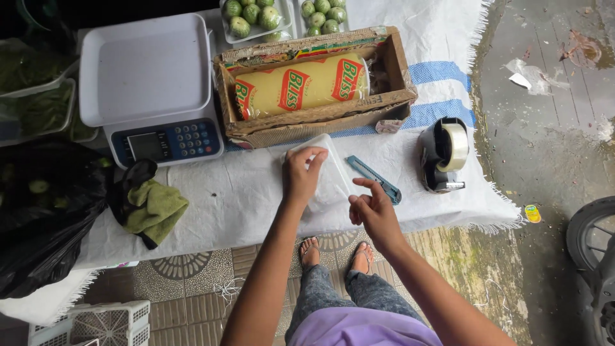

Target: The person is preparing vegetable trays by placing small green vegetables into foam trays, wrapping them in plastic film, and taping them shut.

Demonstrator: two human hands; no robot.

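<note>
Scale [150,90] w/ white pan = ref. Cardboard box [314,115] w/ yellow film roll [301,84] just right of it; tape dispenser [443,154] farther right; green cloth [154,208] below; black bag [45,211] lower left.

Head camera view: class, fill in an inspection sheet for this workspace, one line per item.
Surface: table under white woven cloth.
Job's things: white foam tray lying flat; teal utility knife beside it.
Clutter: weighing scale, cling-film roll in cardboard box, tape dispenser, green rag, black bag.
Grippers: left hand pressing the tray; right hand empty, above its edge.
Cables: nothing seen.
Surroundings: wet concrete, tyre, packed green vegetables.
</note>
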